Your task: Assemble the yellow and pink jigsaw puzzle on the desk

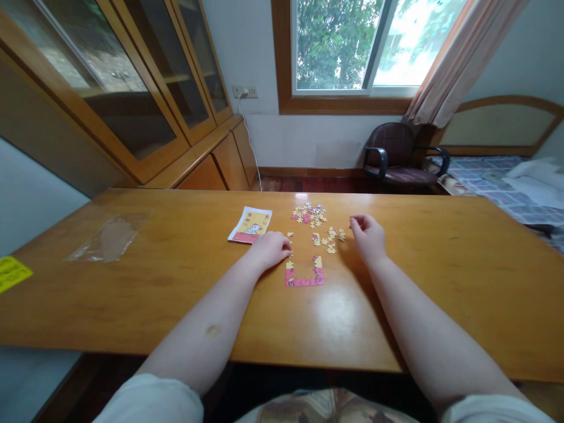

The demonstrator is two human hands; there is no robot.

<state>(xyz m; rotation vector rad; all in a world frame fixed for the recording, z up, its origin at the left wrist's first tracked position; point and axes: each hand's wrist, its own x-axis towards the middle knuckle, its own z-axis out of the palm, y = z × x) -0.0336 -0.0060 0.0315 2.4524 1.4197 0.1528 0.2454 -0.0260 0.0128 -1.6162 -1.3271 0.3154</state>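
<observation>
Two hands curl their fingers; whether they pinch pieces, I can't tell. Right of the left hand (269, 249), the puzzle border (305, 282) has gaps; a finger bump could push it crooked. Loose yellow pieces (331, 249) lie left of the right hand (369, 238).

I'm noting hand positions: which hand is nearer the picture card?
Left. The left hand is beside the picture card, by its near right corner; the right hand is farther right, past the yellow pieces.
</observation>
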